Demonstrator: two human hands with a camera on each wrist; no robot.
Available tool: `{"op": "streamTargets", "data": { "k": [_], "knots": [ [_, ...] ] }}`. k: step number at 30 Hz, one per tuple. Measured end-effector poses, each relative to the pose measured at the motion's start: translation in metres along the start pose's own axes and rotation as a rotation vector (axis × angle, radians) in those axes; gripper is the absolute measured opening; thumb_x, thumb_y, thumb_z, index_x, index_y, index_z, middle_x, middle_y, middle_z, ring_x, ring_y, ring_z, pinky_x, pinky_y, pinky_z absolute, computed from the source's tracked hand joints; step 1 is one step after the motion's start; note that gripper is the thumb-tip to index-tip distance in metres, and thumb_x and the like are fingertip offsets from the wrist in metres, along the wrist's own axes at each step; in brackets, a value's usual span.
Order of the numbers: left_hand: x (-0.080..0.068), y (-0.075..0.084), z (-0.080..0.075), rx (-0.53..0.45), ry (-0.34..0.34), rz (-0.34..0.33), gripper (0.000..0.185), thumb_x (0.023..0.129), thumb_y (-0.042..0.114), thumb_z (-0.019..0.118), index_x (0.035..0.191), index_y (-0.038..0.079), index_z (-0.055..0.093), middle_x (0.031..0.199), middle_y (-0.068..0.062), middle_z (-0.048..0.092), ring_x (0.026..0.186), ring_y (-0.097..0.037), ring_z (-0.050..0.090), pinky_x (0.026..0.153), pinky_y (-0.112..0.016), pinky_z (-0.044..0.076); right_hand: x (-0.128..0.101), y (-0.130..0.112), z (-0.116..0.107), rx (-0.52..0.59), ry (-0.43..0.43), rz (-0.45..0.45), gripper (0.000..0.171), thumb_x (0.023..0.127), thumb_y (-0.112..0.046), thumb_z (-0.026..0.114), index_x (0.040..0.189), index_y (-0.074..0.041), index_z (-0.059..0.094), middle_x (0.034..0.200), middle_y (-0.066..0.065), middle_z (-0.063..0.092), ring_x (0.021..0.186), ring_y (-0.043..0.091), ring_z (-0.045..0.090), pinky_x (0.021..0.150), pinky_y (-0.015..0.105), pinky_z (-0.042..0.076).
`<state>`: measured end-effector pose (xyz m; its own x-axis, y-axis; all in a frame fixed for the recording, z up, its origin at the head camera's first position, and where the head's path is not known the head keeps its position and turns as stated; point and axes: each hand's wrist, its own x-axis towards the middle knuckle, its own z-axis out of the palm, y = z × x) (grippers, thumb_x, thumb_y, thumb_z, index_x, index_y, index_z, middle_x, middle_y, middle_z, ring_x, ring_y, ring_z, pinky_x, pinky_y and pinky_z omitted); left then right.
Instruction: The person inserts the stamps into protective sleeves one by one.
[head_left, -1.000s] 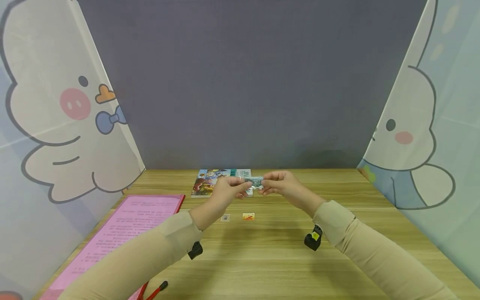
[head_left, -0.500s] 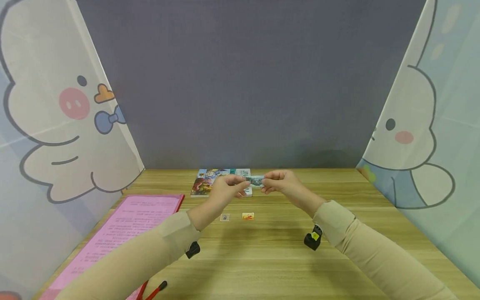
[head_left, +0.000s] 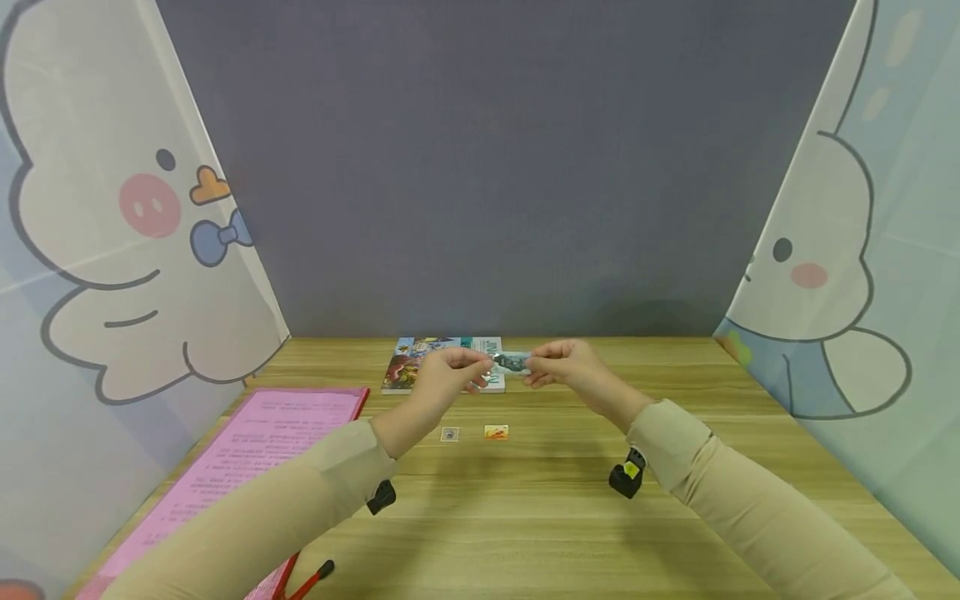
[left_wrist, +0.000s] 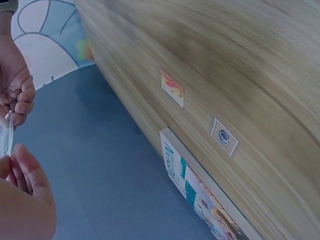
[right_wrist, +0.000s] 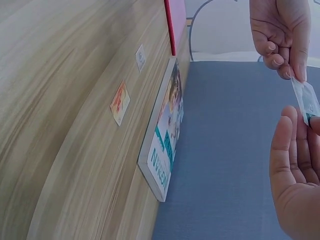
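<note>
Both hands are raised in front of the book, holding a small clear plastic sleeve (head_left: 512, 362) between them. A dark greenish printed piece, like a stamp, shows through the sleeve. My left hand (head_left: 447, 379) pinches its left end, and my right hand (head_left: 568, 371) pinches its right end with thumb and fingers. In the right wrist view the sleeve (right_wrist: 306, 99) hangs tilted above the table. Below the hands, two small stamps lie flat on the table: a white-bordered one (head_left: 450, 434) and an orange-yellow one (head_left: 497, 432).
A colourful book (head_left: 408, 367) lies at the table's back edge. To the left is a pink printed sheet (head_left: 247, 467) on a red-edged board. A red tool with a black tip (head_left: 311, 579) lies near the front. Cartoon-printed side panels (head_left: 825, 275) and a grey back panel enclose the table.
My left hand has shifted slightly left along the sleeve, and a little more of its left part shows. My right hand stays nearly still at the other end.
</note>
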<state>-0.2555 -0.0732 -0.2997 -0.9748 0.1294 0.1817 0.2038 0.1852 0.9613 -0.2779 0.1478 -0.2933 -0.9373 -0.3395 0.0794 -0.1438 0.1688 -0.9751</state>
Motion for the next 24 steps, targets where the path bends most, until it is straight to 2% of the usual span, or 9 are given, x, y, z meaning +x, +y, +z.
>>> {"op": "streamTargets", "data": {
  "k": [6,10,18,24],
  "knots": [
    [0.0009,0.0006,0.0015,-0.006,0.016,0.002,0.019,0.089,0.016,0.071,0.099,0.001,0.073,0.091,-0.011,0.072,0.070,-0.011,0.066,0.066,-0.029,0.059,0.0007,-0.0008,-0.0007,0.007,-0.003,0.015,0.028,0.093,-0.012,0.065,0.110,0.010,0.061,0.084,0.002,0.072,0.084,0.022,0.071,0.081,0.034,0.060],
    [0.0015,-0.0004,0.0026,-0.015,0.008,0.004,0.016,0.089,0.016,0.072,0.098,0.003,0.073,0.093,-0.013,0.072,0.070,-0.012,0.066,0.067,-0.029,0.059,0.0008,-0.0007,-0.0006,0.014,0.000,0.024,0.027,0.093,-0.011,0.064,0.110,0.010,0.061,0.083,0.001,0.071,0.080,0.018,0.070,0.084,0.038,0.059],
    [0.0014,-0.0011,0.0040,-0.019,0.012,-0.002,0.015,0.088,0.017,0.073,0.097,0.004,0.074,0.096,-0.016,0.072,0.070,-0.012,0.067,0.067,-0.029,0.059,0.0014,-0.0003,-0.0005,0.033,0.005,0.047,0.028,0.093,-0.011,0.066,0.110,0.010,0.061,0.083,0.002,0.071,0.076,0.015,0.069,0.076,0.030,0.059],
    [0.0020,-0.0004,0.0050,-0.015,0.021,-0.010,0.015,0.088,0.017,0.073,0.096,0.004,0.074,0.095,-0.016,0.072,0.069,-0.011,0.067,0.066,-0.028,0.059,0.0016,0.0006,-0.0010,0.038,0.000,0.041,0.029,0.092,-0.011,0.067,0.109,0.011,0.062,0.084,0.003,0.071,0.076,0.014,0.069,0.077,0.030,0.060]
  ]
}}
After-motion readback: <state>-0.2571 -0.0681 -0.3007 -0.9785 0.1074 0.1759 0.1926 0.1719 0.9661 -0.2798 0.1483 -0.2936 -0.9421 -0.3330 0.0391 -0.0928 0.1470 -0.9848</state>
